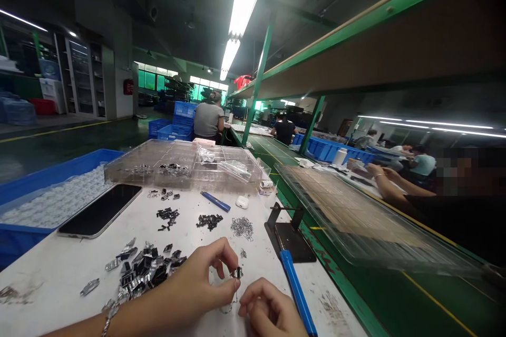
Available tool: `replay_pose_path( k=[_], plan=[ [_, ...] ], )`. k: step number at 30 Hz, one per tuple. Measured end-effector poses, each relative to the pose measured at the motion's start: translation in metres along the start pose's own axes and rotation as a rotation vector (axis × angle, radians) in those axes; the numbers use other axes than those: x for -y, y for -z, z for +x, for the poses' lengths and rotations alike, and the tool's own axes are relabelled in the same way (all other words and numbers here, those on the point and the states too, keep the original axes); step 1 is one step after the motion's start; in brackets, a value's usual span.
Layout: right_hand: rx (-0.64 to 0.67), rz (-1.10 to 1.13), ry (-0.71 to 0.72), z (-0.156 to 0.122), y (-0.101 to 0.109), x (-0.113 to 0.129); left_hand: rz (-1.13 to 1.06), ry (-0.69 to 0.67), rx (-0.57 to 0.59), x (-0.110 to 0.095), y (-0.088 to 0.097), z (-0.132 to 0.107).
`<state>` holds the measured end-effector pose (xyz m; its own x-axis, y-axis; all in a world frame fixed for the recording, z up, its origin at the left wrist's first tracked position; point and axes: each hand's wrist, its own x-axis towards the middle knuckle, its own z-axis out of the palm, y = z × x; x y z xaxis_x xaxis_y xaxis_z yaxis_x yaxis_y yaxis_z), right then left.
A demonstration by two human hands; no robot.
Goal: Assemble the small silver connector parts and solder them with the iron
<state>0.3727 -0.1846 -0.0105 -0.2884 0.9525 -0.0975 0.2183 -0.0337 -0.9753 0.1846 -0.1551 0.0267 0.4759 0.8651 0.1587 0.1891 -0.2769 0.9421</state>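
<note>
Small black-and-silver part [236, 273]: held at the left fingertips, raised above the white surface [59, 263]; probably light and stiff, its bright faces likely slick.
Left hand [205, 279]: thumb and index finger pinch that part from opposite sides.
Right hand [272, 306]: fingers curled inward, just beside the left thumb; whether they pinch something tiny, I cannot tell.
Best hold: fingertips on opposite edges, with mild pressure; a hard squeeze could make it slip, and any thin edges might bend.
Heap of black-and-silver parts [148, 268]: left of the left fingers, partly hidden by the arm; loosely piled, so easier to lift singly by an edge.
Pile of tiny metal pieces [242, 227]: beyond the left fingers; probably very light, easily scattered, best taken between fingertips.
Blue-handled tool [294, 287]: right of the right fingers; its thick grip looks the natural hold.
</note>
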Motion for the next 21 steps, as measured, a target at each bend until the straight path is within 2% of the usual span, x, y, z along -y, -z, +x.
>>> replay_pose_path(
  k=[2, 8, 15, 21],
  plan=[
    [0.004, 0.134, -0.062, 0.003, -0.001, -0.002, 0.088, 0.037, -0.007, -0.004, -0.003, -0.002],
    [0.008, 0.218, -0.061, -0.001, -0.003, 0.006, 0.204, 0.08, 0.016, -0.012, -0.012, -0.007],
    [0.034, 0.222, -0.041, -0.004, -0.004, 0.012, 0.281, -0.035, 0.013, -0.01, -0.013, -0.006],
    [0.035, 0.217, -0.045, -0.002, -0.004, 0.009, 0.279, -0.077, 0.027, -0.01, -0.013, -0.006]
  ],
)
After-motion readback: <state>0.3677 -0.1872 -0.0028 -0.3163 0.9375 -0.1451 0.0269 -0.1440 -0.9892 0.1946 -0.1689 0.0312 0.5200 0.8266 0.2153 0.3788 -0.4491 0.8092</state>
